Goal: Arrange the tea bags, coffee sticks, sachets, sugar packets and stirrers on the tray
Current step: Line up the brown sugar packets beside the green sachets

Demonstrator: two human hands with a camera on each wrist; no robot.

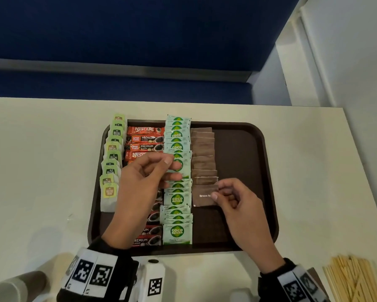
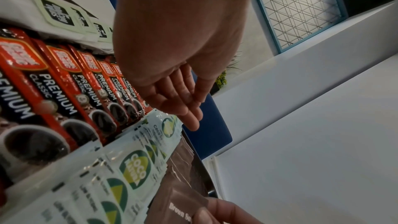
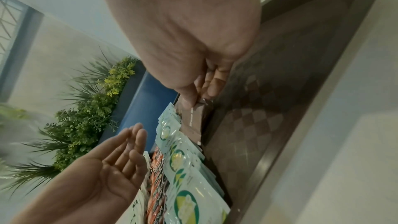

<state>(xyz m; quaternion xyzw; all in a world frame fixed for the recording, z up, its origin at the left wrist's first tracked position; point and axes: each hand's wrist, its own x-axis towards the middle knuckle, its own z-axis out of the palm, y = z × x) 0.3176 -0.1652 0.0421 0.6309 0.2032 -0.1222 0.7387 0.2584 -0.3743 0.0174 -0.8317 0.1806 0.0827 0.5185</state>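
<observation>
A dark brown tray (image 1: 248,149) lies on the white table and holds four columns: green-tagged tea bags (image 1: 112,158), red coffee sticks (image 1: 145,138), pale green Coco Natura sachets (image 1: 177,199) and brown sugar packets (image 1: 202,149). My right hand (image 1: 218,192) pinches a brown sugar packet (image 1: 202,196) by its right edge at the near end of the brown column; the packet (image 3: 194,120) shows below the fingers in the right wrist view. My left hand (image 1: 172,168) hovers over the sachet column with relaxed, nearly straight fingers (image 2: 189,108), holding nothing.
A bundle of wooden stirrers (image 1: 355,277) lies on the table at the near right, off the tray. The tray's right third (image 1: 244,192) is bare. A blue partition (image 1: 118,40) rises behind the table, and the table edge runs along the right.
</observation>
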